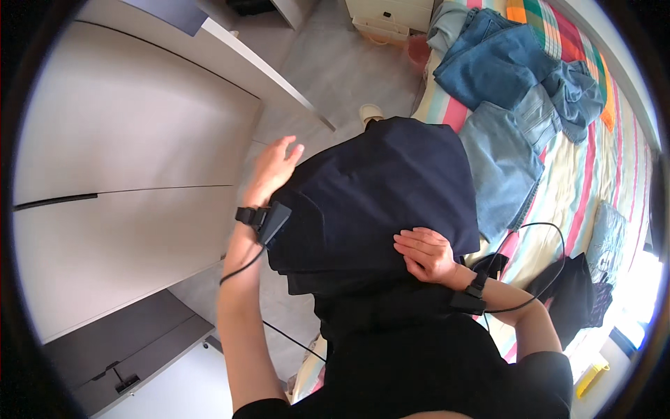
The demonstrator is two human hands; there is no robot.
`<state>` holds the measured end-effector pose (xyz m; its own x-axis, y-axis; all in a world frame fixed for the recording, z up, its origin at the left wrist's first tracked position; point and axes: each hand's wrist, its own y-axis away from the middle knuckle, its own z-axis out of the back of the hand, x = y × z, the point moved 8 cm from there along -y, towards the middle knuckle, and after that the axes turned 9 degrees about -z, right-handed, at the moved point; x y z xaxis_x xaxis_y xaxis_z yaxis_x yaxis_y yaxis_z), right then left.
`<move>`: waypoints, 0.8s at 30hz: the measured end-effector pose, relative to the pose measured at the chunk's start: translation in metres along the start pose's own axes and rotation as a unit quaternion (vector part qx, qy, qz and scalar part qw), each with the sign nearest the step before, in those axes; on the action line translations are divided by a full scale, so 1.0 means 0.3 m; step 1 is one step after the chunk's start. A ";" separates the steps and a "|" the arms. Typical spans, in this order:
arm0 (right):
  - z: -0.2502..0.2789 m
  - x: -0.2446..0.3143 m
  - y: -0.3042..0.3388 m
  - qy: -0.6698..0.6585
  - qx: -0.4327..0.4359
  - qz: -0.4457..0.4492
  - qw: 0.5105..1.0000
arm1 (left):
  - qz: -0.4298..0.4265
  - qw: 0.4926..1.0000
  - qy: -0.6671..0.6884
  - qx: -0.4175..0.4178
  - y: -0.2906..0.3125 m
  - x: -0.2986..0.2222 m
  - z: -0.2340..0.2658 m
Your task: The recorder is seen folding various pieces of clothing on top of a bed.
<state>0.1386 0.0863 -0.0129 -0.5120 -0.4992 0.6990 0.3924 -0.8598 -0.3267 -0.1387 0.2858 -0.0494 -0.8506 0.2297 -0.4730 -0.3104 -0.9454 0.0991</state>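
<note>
A folded dark navy garment (380, 185) lies spread over my lap, with a curved seam like a pocket edge near its left side. Whether it is trousers or something else cannot be made out. My right hand (429, 256) rests flat on its near right part, fingers stretched out. Beside the garment's left edge is my left hand (274, 167), raised with its fingers apart and nothing in it. Each wrist wears a black strap with a small dark device and a cable.
Blue jeans (499, 59) and a lighter denim piece (499, 157) lie on the striped bed (558, 199) to the right. Black cloth (569, 297) and a flat bluish package (607, 237) are farther right. A pale cabinet (132, 133) stands left; one slipper (371, 112) shows beyond the garment.
</note>
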 end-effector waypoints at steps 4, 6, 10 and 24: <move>-0.017 0.003 -0.005 -0.014 0.010 0.007 1.000 | 0.002 0.997 0.073 0.011 -0.034 -0.059 -0.120; -0.019 0.009 -0.008 -0.017 0.011 0.007 1.000 | 0.065 0.990 0.064 0.110 -0.050 -0.029 -0.217; -0.015 -0.001 -0.004 -0.021 -0.002 -0.001 1.000 | 0.114 0.959 0.161 0.204 -0.034 -0.027 -0.293; -0.012 -0.017 -0.008 -0.021 0.009 -0.006 1.000 | 0.156 0.875 0.459 -0.007 0.007 -0.017 -0.230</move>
<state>0.1377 0.0905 -0.0180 -0.4845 -0.4834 0.7291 0.4007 -0.8635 -0.3063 -0.1058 0.2666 -0.1073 -0.1926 -0.3158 -0.9291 -0.1133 -0.9333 0.3408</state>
